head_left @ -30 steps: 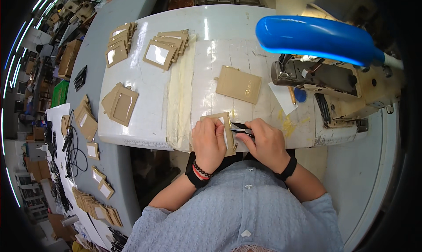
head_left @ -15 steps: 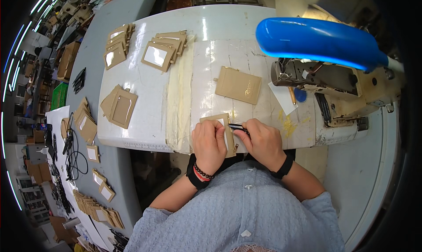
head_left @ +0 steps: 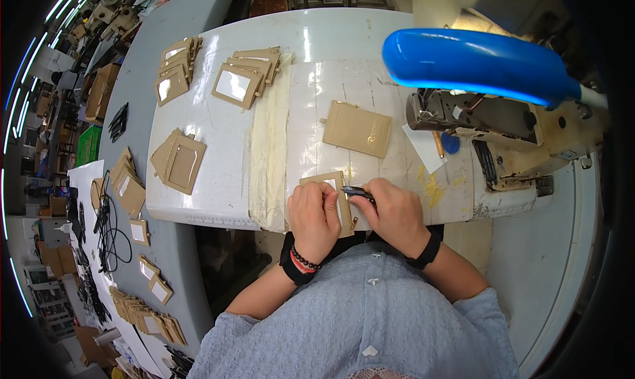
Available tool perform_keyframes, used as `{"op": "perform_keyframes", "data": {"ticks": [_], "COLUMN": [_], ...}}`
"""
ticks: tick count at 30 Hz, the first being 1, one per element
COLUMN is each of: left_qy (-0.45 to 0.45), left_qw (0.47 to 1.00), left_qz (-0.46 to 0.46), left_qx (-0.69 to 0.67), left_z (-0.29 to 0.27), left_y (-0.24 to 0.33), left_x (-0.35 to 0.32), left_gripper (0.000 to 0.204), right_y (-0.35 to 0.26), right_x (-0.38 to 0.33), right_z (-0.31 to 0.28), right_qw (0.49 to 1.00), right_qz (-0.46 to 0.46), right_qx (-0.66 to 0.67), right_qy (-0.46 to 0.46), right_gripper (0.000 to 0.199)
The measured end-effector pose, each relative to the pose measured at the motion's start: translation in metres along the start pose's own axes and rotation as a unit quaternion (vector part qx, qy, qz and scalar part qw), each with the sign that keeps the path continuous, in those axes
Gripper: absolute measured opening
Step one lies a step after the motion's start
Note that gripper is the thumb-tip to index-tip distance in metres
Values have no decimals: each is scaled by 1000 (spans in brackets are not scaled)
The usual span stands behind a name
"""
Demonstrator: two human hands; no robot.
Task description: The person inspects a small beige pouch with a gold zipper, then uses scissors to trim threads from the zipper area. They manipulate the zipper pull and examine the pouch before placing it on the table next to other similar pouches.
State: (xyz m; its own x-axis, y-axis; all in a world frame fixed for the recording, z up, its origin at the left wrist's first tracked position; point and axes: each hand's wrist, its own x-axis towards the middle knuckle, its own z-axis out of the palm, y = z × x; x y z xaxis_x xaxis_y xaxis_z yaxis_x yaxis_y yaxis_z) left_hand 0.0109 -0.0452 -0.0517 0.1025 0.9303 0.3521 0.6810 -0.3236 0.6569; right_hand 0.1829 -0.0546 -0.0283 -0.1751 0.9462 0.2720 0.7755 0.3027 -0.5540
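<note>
Your left hand (head_left: 313, 213) presses flat over a tan windowed frame (head_left: 329, 180) at the table's (head_left: 218, 200) near edge, hiding most of it; your right hand (head_left: 391, 212) pinches a dark tool (head_left: 357, 192), its tip indistinct.

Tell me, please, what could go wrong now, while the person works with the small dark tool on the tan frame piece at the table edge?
1. The right hand holds a dark tool very close to the left hand fingers; a slip might hurt them.
2. The tan frame piece lies near the table edge, so it could slide off.
3. A slip might also mark the piece.
</note>
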Motion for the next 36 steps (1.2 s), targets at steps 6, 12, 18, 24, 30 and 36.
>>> {"op": "perform_keyframes", "data": {"ticks": [6,12,18,24,30,36], "left_qy": [21,28,71,6,-13,-14], "left_qw": [1000,999,997,997,997,998], "left_qz": [-3,8,29,31,20,9], "left_qx": [-10,-30,29,70,69,68], "left_z": [1,0,1,0,0,2], "left_y": [0,-2,4,3,1,0], "left_x": [0,0,0,-2,-1,-3], "left_gripper": [7,8,7,9,10,8], "right_y": [-2,12,-13,3,-1,3], "right_x": [23,34,37,40,46,46], "right_z": [-18,33,10,18,20,23], "right_qw": [935,934,755,763,741,743], "right_qz": [229,172,333,291,316,310], "right_qx": [256,311,563,577,593,593], "right_qy": [-91,-41,-48,6,10,3], "right_gripper": [36,26,25,25,16,14]}}
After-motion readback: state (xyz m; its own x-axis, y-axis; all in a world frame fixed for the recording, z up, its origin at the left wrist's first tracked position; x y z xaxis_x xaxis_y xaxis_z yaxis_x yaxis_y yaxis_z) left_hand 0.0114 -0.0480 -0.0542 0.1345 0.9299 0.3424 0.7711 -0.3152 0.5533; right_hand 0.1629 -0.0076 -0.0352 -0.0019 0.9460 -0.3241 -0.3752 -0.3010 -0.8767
